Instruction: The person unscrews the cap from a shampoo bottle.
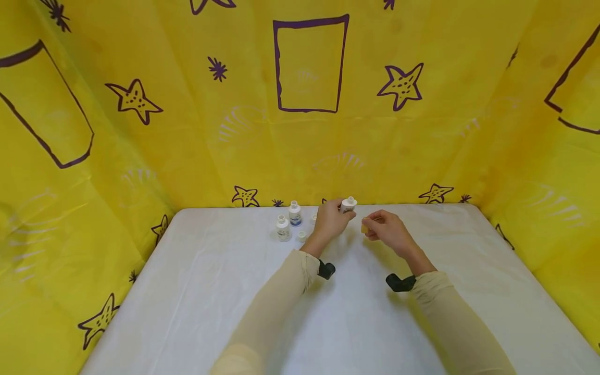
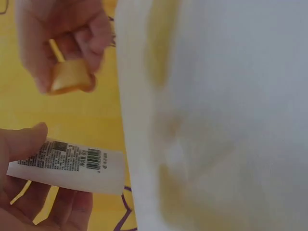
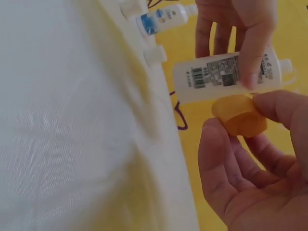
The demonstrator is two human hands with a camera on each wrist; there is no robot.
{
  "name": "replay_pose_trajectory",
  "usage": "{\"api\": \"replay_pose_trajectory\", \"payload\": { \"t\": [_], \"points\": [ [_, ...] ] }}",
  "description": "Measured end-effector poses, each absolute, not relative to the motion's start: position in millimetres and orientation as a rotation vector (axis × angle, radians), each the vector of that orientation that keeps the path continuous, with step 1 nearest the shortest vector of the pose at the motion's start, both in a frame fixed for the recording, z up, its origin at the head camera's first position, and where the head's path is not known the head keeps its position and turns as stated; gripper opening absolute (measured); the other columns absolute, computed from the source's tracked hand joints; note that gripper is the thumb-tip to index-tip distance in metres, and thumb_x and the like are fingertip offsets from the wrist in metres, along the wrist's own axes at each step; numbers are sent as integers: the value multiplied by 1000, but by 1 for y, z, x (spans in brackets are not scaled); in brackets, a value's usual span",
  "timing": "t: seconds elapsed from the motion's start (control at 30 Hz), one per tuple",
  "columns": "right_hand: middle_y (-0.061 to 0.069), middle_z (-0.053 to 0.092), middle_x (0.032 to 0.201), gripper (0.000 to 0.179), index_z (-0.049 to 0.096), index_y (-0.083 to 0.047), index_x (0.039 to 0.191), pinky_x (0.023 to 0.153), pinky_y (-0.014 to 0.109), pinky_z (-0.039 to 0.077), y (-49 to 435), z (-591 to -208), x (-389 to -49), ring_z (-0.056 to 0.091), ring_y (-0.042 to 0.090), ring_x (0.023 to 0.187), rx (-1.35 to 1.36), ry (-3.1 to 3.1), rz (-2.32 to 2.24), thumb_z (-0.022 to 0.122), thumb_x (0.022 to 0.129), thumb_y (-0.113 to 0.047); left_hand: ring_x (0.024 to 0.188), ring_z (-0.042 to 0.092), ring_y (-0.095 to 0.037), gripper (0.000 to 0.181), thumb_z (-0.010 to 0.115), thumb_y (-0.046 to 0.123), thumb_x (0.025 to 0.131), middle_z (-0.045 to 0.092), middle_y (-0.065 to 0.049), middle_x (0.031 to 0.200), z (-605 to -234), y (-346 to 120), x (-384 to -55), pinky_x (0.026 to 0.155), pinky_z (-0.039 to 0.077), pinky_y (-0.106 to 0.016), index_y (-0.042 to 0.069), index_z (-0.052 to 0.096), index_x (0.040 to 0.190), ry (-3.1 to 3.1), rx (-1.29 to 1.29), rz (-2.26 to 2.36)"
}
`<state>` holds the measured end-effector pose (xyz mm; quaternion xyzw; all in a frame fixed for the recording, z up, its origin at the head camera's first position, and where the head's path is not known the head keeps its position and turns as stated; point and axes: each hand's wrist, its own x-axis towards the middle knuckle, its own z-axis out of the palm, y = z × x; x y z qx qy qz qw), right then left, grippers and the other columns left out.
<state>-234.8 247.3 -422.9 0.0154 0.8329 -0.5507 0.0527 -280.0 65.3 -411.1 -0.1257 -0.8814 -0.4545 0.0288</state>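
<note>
My left hand (image 1: 332,220) grips a white bottle (image 1: 349,204) by its body, holding it up near the table's far edge. The bottle's narrow neck is bare, and printed text with a barcode covers the side shown in the right wrist view. Just to the right, my right hand (image 1: 390,232) pinches a yellow cap (image 3: 239,115) between thumb and fingers. In the head view the cap and the bottle are a small distance apart. Left of my left hand stand two white bottles without caps, one with a blue label (image 1: 295,214) and one with a pale label (image 1: 283,229).
A small white cap (image 1: 302,236) lies beside the standing bottles, and another white cap (image 1: 314,219) is partly hidden by my left hand. A white cloth covers the table (image 1: 197,302). Yellow patterned curtains (image 1: 309,151) rise at the back and both sides.
</note>
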Motion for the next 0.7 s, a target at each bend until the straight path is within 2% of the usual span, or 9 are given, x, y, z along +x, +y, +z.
{"api": "replay_pose_trajectory", "payload": {
  "t": [0.23, 0.43, 0.57, 0.7],
  "points": [
    [22, 69, 121, 52, 54, 4, 138, 89, 36, 61, 253, -428, -245, 73, 33, 101, 79, 2543, -1641, 63, 100, -31, 108, 72, -26, 32, 77, 25, 91, 76, -8, 117, -412, 75, -292, 92, 57, -41, 10, 73, 119, -2689, -299, -1492],
    [21, 68, 125, 49, 60, 1, 135, 92, 40, 59, 256, -438, -255, 73, 33, 103, 103, 2636, -1518, 64, 98, -30, 108, 71, -26, 32, 78, 26, 91, 77, -8, 116, -419, 80, -298, 94, 57, -42, 10, 73, 118, -2657, -193, -1503],
    [21, 67, 127, 48, 62, -1, 134, 83, 34, 58, 257, -444, -264, 70, 31, 100, 117, 2721, -1439, 67, 98, -32, 105, 72, -26, 30, 78, 29, 91, 77, -7, 112, -424, 81, -301, 91, 58, -43, 11, 74, 115, -2629, -136, -1494],
    [22, 69, 126, 47, 65, -1, 132, 76, 28, 55, 255, -447, -270, 67, 33, 104, 137, 2815, -1411, 69, 97, -31, 104, 72, -26, 28, 78, 30, 91, 78, -7, 110, -427, 81, -303, 91, 58, -43, 10, 74, 111, -2606, -114, -1488]
  ]
}}
